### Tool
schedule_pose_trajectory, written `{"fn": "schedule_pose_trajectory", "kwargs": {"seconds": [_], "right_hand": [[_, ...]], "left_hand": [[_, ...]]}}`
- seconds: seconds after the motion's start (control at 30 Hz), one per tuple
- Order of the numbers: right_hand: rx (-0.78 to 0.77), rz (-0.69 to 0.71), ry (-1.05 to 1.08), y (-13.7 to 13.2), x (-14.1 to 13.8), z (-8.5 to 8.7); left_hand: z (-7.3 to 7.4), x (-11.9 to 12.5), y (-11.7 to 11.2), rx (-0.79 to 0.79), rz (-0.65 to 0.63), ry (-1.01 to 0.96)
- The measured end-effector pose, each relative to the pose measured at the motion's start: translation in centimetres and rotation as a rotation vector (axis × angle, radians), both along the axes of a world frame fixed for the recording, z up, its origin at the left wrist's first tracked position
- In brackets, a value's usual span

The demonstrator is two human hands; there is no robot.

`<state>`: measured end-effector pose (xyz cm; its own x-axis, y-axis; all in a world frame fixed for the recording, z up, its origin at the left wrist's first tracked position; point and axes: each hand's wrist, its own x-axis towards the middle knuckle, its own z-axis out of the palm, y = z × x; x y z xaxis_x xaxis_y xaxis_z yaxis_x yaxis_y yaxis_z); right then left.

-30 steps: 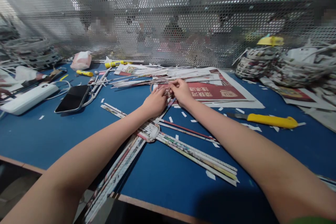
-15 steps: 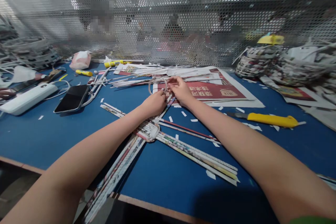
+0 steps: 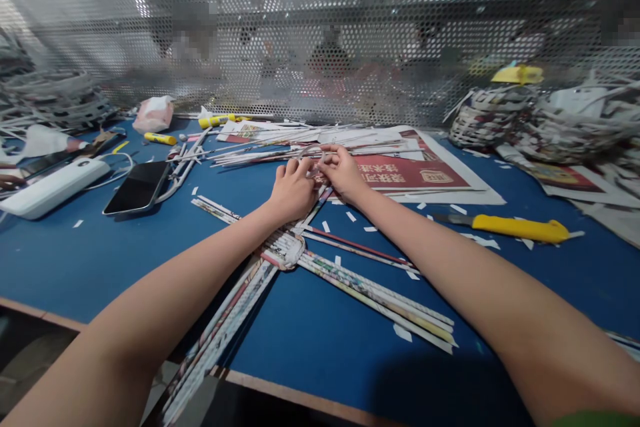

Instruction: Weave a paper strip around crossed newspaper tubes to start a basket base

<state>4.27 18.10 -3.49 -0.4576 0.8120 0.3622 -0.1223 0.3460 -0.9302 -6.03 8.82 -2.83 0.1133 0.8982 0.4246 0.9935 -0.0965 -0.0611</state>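
A woven base of rolled newspaper tubes [image 3: 287,250] lies on the blue table, its bundled spokes spreading out in a cross. Beyond its centre, my left hand [image 3: 294,192] is closed, thumb and index finger pinching a thin paper tube, while its other fingers are raised. My right hand [image 3: 345,175] pinches the same tube just to the right, fingertips almost touching the left ones. Part of the tube [image 3: 311,149] curves up behind the fingers; its ends are hidden by the hands. Two loose-looking tubes [image 3: 360,249] slant away to the right of the centre.
Behind my hands lie loose paper tubes [image 3: 240,159] and a red-printed newspaper [image 3: 440,167]. A yellow utility knife [image 3: 520,228] is at right. At left are a phone [image 3: 137,188] and a white power bank [image 3: 55,188]. Woven baskets [image 3: 493,117] stand before a perforated metal screen [image 3: 320,47].
The large loop of tube that stood above my left hand has shrunk or turned out of view. My left hand's fingers have lifted and spread more; my right hand has barely moved.
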Motion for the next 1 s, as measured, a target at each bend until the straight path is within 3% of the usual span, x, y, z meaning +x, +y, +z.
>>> {"fn": "schedule_pose_trajectory", "kwargs": {"seconds": [0.2, 0.3, 0.47, 0.57, 0.7, 0.9, 1.0], "right_hand": [[-0.106, -0.073, 0.049, -1.0, -1.1, 0.0], [-0.008, -0.108, -0.064, -1.2, -1.3, -0.2], [0.248, -0.280, -0.325, -1.1, -1.2, -0.9], [0.284, -0.316, -0.348, -1.1, -1.2, -1.1], [0.257, -0.281, -0.342, -1.0, -1.1, -1.2], [0.220, -0.060, -0.275, -1.1, -0.8, -1.2], [0.197, -0.042, -0.266, -1.0, -0.9, -1.2]], "left_hand": [[0.1, 0.1, 0.0, -0.015, 0.036, 0.025], [0.1, 0.0, 0.0, -0.022, 0.041, 0.023], [0.2, -0.1, -0.1, -0.014, 0.046, -0.003], [0.2, -0.1, -0.1, -0.008, 0.038, -0.027], [0.0, -0.5, 0.2, 0.027, 0.014, -0.086], [-0.8, -1.5, 1.2, 0.022, -0.029, -0.285], [-1.1, -1.8, 1.6, 0.003, -0.071, -0.361]]}}
